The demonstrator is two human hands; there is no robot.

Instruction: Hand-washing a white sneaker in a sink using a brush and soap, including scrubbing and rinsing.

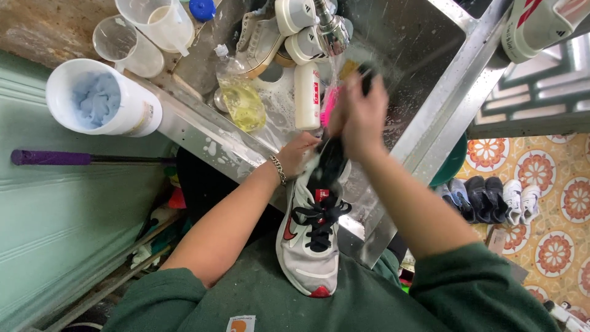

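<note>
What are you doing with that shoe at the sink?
A person is washing a grey and white sneaker with black laces over a metal sink. The left hand holds the sneaker by its opening. The right hand is blurred and seems to have a grip on a dark brush, though that is hard to tell. Water runs from the tap. A bottle of yellow liquid and more shoes lie in the sink.

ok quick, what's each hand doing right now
left hand: closed on the heel end of the grey sneaker
right hand: closed around a dark brush, blurred
</note>
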